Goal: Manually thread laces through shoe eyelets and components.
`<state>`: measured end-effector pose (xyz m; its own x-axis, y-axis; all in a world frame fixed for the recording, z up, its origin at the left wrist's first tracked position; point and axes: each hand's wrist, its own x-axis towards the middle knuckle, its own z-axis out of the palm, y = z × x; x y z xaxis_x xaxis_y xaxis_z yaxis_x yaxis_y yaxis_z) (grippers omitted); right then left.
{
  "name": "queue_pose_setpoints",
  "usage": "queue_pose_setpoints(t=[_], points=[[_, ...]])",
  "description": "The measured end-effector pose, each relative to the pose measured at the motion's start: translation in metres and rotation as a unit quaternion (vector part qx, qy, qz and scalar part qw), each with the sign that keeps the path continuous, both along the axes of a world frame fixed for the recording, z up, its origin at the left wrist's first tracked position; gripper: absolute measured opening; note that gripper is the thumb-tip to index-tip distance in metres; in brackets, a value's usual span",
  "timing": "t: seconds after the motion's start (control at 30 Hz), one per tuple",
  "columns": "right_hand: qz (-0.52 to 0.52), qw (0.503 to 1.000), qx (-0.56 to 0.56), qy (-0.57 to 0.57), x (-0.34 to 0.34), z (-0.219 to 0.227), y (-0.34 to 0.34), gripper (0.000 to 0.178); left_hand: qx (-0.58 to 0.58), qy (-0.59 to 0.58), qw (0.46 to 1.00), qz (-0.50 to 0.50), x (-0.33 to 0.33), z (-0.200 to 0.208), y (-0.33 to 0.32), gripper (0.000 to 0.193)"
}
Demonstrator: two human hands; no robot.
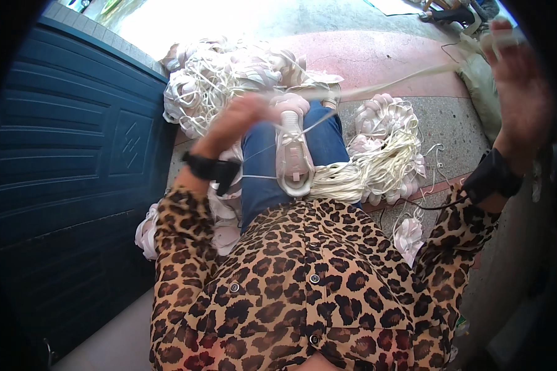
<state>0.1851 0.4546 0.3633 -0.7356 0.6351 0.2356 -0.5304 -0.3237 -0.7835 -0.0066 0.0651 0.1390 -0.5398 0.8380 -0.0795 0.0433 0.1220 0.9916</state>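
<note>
A pale pink shoe upper (293, 156) with a white sole-less opening lies lengthwise on my lap, toe away from me. A white shoelace (408, 78) stretches, blurred, from above the shoe up to my raised right hand (518, 93) at the far right. That hand is smeared, but the lace appears caught between its fingers. My left hand (244, 120) hovers just left of the shoe's toe, its blurred fingers curled and seemingly pinching the lace's other side. Another lace stretch crosses the upper near its tongue.
A bundle of cream laces (337, 182) lies against my right thigh, beside pink uppers (387, 117) on the floor. A large heap of laces and uppers (229, 71) is beyond my knees. A dark blue panelled door (74, 136) stands left; a pale sack (479, 89) is at right.
</note>
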Motion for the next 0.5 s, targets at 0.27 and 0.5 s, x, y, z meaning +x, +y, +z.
queue_pose_setpoints(t=[0.27, 0.5], points=[[0.113, 0.978, -0.092, -0.151, 0.069, -0.261, 0.187, 0.018, 0.232, -0.342, 0.82, 0.396, -0.137, -0.017, -0.327, 0.033], [0.291, 0.798, 0.401, -0.342, 0.018, -0.342, -0.131, 0.021, -0.064, -0.411, 0.878, 0.236, -0.036, -0.095, -0.114, 0.02]])
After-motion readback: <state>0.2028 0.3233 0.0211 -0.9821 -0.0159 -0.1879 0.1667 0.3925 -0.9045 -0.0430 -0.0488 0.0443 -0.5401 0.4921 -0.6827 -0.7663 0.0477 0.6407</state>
